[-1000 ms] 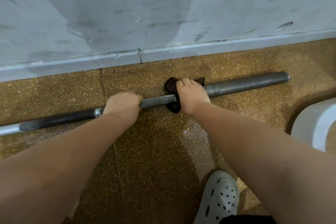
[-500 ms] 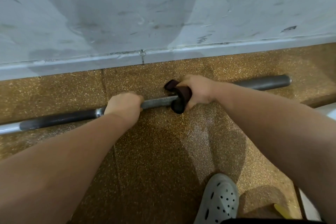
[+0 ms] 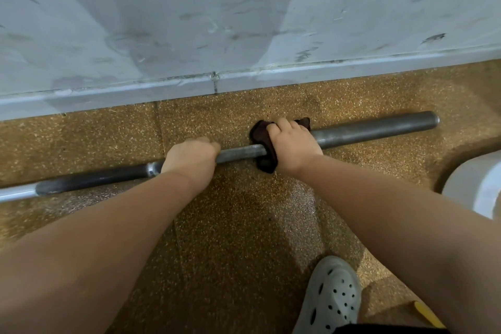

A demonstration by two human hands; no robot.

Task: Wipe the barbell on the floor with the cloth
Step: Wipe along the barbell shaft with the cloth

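Head view: a long grey steel barbell [image 3: 374,130] lies on the speckled brown rubber floor [image 3: 244,238], just in front of the scuffed pale grey wall [image 3: 244,22]; its long axis runs left to right, the right end a little farther away than the left; the left part leaves the picture at the edge.

The left hand [image 3: 189,160] is curled over the thin shaft and grips bare metal, apparently to steady the bar.

The right hand [image 3: 292,144] is close beside it to the right; its fingers are wrapped over the top of the bar and clamp a dark maroon cloth [image 3: 260,135] round it, about where the thin shaft meets the thicker sleeve; cloth ends stick out on the near and far sides of the hand.

The coming stroke turns on that axis; the thick sleeve stretches away to the right of the right hand as far as the bar's end, and only a short bare stretch of shaft lies between the two hands; so the cloth hand is the nearer one for the right sleeve, and a slide rightwards along the bar looks the likely course.

A white perforated clog [image 3: 330,298] stands near on the floor; a rounded white object [image 3: 477,187] sits at the right edge.
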